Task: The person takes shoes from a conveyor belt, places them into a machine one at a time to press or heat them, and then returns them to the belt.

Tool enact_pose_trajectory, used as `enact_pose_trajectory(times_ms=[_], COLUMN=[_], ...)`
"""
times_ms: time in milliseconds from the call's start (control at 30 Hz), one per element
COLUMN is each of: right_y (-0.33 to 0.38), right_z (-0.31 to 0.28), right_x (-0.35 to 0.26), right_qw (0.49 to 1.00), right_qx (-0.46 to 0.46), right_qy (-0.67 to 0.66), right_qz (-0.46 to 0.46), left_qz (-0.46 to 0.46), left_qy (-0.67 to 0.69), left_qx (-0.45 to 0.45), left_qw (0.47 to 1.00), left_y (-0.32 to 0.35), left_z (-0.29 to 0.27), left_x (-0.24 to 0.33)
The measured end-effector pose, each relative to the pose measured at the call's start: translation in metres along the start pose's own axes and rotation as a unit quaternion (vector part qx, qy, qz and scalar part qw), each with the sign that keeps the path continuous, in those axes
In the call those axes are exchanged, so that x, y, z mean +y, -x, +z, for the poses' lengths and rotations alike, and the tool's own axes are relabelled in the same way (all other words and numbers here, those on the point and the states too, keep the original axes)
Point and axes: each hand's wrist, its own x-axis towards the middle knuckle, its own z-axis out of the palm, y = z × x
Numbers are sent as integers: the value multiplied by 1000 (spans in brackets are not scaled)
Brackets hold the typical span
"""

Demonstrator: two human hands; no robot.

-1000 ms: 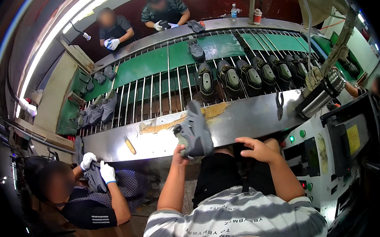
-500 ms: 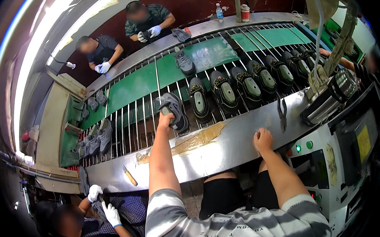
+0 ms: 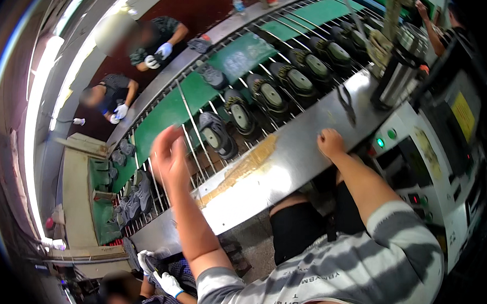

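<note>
My left hand [image 3: 170, 153] is raised over the metal rods of the conveyor, its fingers apart and slightly blurred, holding nothing. Just to its right, a grey shoe [image 3: 217, 134] with a green insert in its opening lies across the rods. Beyond that shoe, a row of black shoes [image 3: 239, 116] with green inserts and patterned laces runs off to the far right. Curled into a loose fist, my right hand [image 3: 330, 143] rests by the metal ledge [image 3: 303, 149], with nothing visible in it. Dark pliers [image 3: 347, 105] lie on the ledge beyond it.
A steel thermos [image 3: 402, 66] stands at the right end of the ledge beside a white control box [image 3: 407, 143] with green buttons. More grey shoes [image 3: 138, 196] sit on the left rods. Gloved co-workers [image 3: 160, 42] work across the conveyor; another [image 3: 162, 279] is at lower left.
My left hand has let go of the grey shoe, leaving it on the rods, and has moved left. My right hand stays at the ledge. The whole view has tilted and shifted.
</note>
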Motion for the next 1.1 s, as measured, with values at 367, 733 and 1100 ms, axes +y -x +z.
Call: enact_pose_trajectory(times_ms=[367,733,1100], right_y=[60,176,192], right_z=[-21,-153,-156], right_x=[-4,45,70], right_qw=[998,996,997], right_qx=[-39,-3,28], right_qy=[-58,-84,-34], right_qz=[-7,30,56], left_qz=[671,681,685], left_qy=[33,46,43], left_qx=[-315,-343,-349], left_qw=[670,646,638], left_y=[115,145,153], left_z=[-63,-42,-33], left_x=[290,327,346])
